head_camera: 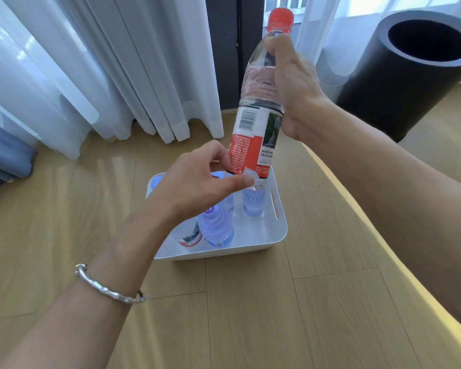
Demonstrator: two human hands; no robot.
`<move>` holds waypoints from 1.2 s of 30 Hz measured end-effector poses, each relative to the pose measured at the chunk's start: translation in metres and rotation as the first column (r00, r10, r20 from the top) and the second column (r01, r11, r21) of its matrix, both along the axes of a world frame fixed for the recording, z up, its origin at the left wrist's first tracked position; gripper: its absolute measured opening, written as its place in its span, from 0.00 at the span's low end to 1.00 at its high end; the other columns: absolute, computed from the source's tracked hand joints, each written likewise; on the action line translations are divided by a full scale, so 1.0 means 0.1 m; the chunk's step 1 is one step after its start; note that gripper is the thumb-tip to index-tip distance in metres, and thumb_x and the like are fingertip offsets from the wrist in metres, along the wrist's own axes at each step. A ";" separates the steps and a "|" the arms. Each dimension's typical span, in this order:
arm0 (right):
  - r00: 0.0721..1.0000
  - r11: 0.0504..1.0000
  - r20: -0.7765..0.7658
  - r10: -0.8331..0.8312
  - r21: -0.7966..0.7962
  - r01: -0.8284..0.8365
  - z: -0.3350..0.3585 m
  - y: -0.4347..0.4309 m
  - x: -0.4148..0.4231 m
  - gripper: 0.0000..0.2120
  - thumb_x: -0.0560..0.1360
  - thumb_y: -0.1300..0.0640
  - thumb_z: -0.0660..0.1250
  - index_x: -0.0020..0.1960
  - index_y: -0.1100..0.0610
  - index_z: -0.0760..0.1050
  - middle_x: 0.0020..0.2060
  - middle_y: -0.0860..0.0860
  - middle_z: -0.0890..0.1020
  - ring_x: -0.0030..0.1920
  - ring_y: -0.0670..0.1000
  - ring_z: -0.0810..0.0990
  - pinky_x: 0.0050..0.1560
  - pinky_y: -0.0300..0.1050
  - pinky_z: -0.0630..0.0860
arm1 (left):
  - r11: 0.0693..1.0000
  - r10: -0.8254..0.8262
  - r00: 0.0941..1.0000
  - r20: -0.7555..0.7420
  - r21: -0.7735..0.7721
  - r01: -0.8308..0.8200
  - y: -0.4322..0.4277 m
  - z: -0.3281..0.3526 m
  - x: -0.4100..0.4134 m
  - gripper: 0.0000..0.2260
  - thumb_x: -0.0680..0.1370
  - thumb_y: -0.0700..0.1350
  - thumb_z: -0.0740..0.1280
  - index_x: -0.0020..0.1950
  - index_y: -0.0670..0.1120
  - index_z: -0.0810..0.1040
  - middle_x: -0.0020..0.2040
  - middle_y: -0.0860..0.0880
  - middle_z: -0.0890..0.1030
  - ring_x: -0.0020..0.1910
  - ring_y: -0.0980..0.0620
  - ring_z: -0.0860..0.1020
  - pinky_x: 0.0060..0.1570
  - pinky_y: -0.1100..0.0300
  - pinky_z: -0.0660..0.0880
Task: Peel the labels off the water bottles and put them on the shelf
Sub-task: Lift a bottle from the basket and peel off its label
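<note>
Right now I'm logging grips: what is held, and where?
Bottle: right hand grips its upper body, left hand pinches its base.

A bin (pixel 276 235) sits on the floor (pixel 250 315), with several bottles (pixel 216 227) standing inside it. Above the bin, a water bottle (pixel 261 83) is held nearly upright: the right hand (pixel 290 83) grips its upper part from the right, and the left hand (pixel 197 182) touches the lower edge of its label (pixel 250 145) from the left. Behind the bin hang curtains (pixel 91 75). A cylindrical container (pixel 410 75) stands on the floor at the far right.
</note>
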State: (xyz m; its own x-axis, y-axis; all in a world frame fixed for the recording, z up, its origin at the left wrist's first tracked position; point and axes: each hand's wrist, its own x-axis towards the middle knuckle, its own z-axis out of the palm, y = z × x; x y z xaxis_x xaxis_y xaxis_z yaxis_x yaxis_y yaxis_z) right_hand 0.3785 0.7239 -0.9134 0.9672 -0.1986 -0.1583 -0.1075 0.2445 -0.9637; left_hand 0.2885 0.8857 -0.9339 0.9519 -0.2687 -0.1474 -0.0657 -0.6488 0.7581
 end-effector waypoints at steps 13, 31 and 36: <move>1.000 0.996 -0.008 0.013 -0.087 -0.014 -0.11 0.01 0.05 0.15 0.74 0.50 0.63 0.54 0.60 0.68 0.38 0.54 0.76 0.34 0.51 0.79 0.42 0.52 0.81 | 0.969 -0.145 0.981 0.126 0.221 0.115 -0.03 -0.04 -0.03 0.08 0.78 0.53 0.65 0.49 0.48 0.76 0.47 0.56 0.82 0.45 0.56 0.78 0.39 0.63 0.73; 0.998 0.996 -0.053 0.042 -0.073 -0.046 -0.19 0.04 0.01 0.10 0.77 0.50 0.61 0.50 0.57 0.69 0.39 0.55 0.77 0.34 0.51 0.79 0.41 0.50 0.81 | 0.989 -0.096 0.988 0.121 0.125 0.081 0.07 -0.18 0.02 0.11 0.75 0.57 0.65 0.44 0.51 0.70 0.42 0.60 0.79 0.37 0.66 0.76 0.37 0.70 0.70; 0.998 0.992 -0.043 0.038 -0.118 -0.042 -0.21 0.06 0.01 0.10 0.77 0.50 0.60 0.50 0.57 0.69 0.38 0.53 0.77 0.33 0.49 0.80 0.37 0.45 0.81 | 0.959 -0.177 0.978 0.108 0.241 0.147 0.04 -0.16 0.00 0.12 0.72 0.58 0.69 0.45 0.54 0.70 0.43 0.62 0.77 0.39 0.67 0.75 0.38 0.73 0.69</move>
